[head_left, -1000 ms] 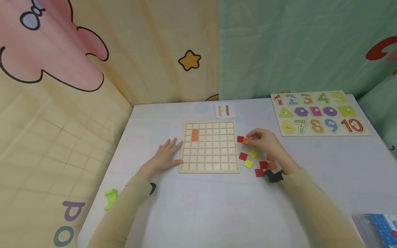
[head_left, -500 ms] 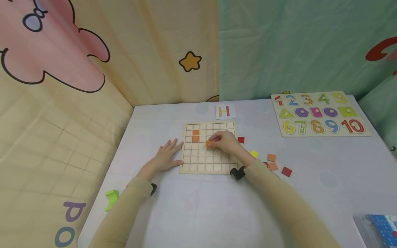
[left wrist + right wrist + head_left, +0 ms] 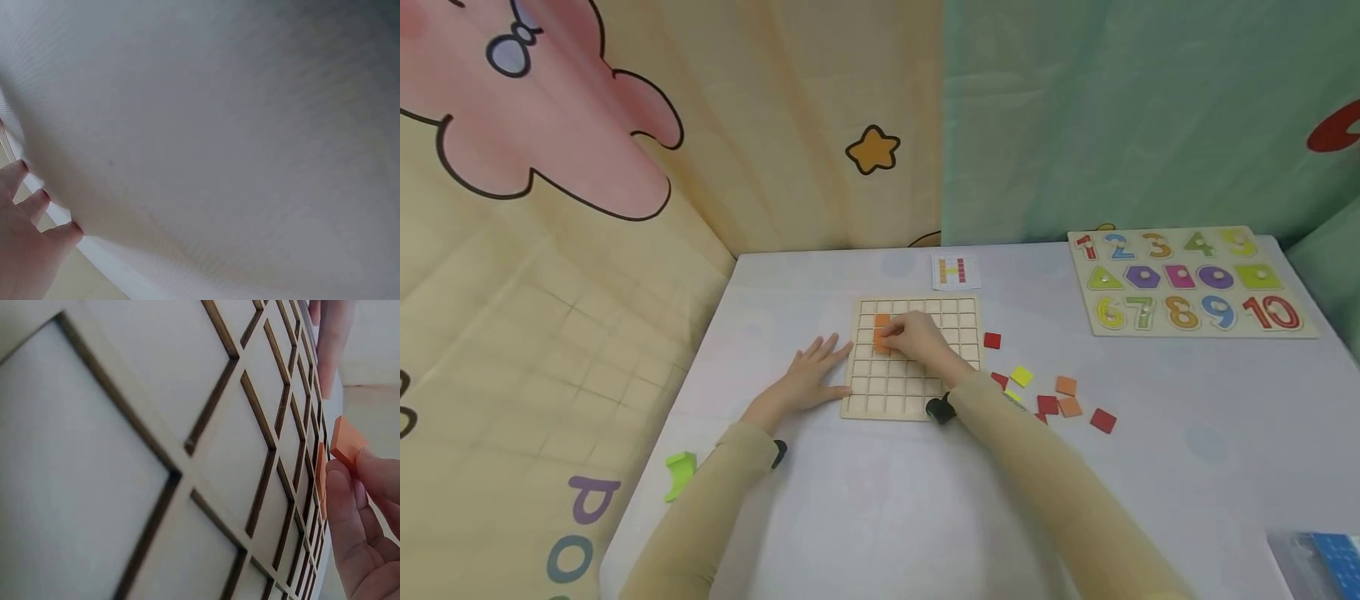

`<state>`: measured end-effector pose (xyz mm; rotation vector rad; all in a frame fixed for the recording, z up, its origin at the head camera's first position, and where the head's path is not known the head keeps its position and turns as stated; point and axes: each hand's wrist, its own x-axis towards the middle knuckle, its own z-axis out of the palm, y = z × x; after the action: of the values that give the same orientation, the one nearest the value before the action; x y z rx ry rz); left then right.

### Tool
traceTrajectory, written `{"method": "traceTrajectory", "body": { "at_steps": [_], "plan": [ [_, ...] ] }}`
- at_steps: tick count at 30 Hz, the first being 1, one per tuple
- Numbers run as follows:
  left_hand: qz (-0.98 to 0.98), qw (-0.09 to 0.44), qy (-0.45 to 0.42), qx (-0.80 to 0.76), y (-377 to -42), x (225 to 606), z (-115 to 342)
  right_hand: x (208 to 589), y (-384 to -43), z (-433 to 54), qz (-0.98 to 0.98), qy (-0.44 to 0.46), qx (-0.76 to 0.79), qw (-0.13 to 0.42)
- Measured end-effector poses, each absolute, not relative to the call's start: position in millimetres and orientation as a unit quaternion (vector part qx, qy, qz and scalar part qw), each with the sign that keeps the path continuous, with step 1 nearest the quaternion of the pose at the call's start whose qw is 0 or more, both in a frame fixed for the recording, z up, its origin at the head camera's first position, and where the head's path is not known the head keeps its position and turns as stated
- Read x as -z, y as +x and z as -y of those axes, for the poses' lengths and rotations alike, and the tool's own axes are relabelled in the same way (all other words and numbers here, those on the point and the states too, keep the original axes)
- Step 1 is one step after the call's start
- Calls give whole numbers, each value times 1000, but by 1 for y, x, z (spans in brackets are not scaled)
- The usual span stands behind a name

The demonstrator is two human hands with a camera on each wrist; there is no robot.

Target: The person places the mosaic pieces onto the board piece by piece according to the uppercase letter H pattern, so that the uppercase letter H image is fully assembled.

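Observation:
A wooden grid board (image 3: 897, 387) lies in the middle of the table. My right hand (image 3: 921, 340) is over its upper left part, pinching an orange square tile (image 3: 345, 440) between thumb and fingers. In the right wrist view the tile is tilted, close over the grid. Orange tiles (image 3: 882, 320) sit in the board's second column, partly covered by the fingers. My left hand (image 3: 805, 379) rests with spread fingers at the board's left edge; in the left wrist view its fingers (image 3: 62, 237) show at the lower left.
Right of the board lie loose red tiles (image 3: 1102, 420), orange tiles (image 3: 1066, 385) and yellow tiles (image 3: 1021, 376). A pattern card (image 3: 956, 272) is behind the board. A number puzzle (image 3: 1195, 279) stands back right, a green curved piece (image 3: 681, 475) front left, a clear-and-blue package (image 3: 1318, 562) front right.
My right hand has carried the orange tile from the loose pile leftward across the board to the orange column. The left hand stays at the board's edge. The head view has shifted slightly.

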<state>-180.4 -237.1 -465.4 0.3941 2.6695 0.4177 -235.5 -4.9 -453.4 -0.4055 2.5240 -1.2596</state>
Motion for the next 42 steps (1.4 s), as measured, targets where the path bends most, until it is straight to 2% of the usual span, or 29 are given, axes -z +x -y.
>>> {"method": "traceTrajectory", "body": {
  "at_steps": [23, 34, 42],
  "plan": [
    [-957, 202, 144, -154, -181, 464, 236, 457, -234, 19, -896, -143, 390, 153],
    [-958, 198, 144, -152, -181, 464, 235, 458, -232, 17, -904, -160, 372, 135],
    [-958, 199, 139, -150, -179, 463, 235, 449, -222, -11, -877, -168, 416, 172]
  ]
}}
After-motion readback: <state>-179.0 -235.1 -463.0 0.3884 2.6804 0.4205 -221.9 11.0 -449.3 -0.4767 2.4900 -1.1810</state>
